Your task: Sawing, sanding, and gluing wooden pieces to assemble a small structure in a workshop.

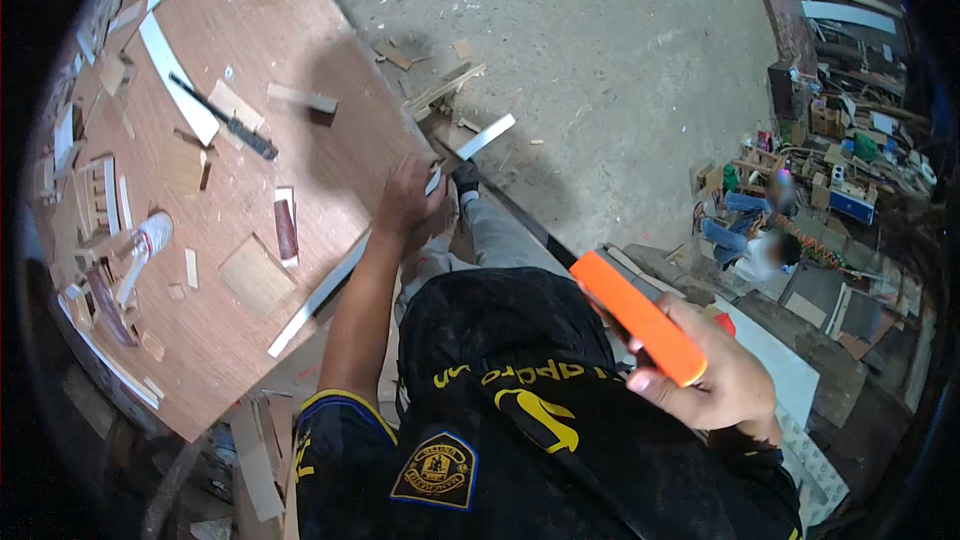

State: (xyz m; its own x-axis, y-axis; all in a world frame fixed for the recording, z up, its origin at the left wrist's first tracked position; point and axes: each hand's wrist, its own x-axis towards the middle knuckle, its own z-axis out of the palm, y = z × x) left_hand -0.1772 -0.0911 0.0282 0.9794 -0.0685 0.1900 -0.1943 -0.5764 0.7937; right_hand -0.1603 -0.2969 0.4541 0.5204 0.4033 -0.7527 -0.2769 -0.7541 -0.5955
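My right hand (715, 370) is closed around the orange handle (640, 315) of a hand saw at the right of my body. Its long dark blade (535, 227) runs forward and left, to beside my left hand. My left hand (408, 195) is closed at the edge of the wooden table, on a narrow white-faced wood strip (487, 136). One end of the strip juts out past the table edge over the floor. The far part of the blade lies across the strip, close to my fingers. My left fingertips are partly hidden.
The brown table (340, 180) carries a long black tool (222, 115), a square wood piece (257, 275), a clear bottle (155, 232) and several offcuts. Scrap wood (445, 87) lies on the concrete floor beyond. Two people (765, 250) sit low at the far right among clutter.
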